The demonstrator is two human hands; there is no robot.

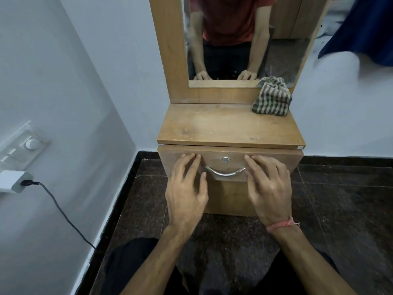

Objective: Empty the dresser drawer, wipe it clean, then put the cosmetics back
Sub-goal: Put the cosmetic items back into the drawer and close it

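A small wooden dresser stands against the wall, its drawer (230,155) closed, with a curved metal handle (225,172) and a round lock (225,159) on the front. My left hand (187,188) lies with straight fingers on the drawer front, left of the handle. My right hand (268,188), a pink thread at its wrist, rests flat on the front to the right of the handle. A crumpled green-and-white checked cloth (272,96) sits at the back right of the dresser top (229,124). No cosmetics are visible.
A mirror (244,39) in a wooden frame rises behind the dresser top. On the left wall a white charger (14,180) is plugged in, its black cable (63,216) trailing to the dark stone floor. Blue fabric (365,30) hangs at the upper right.
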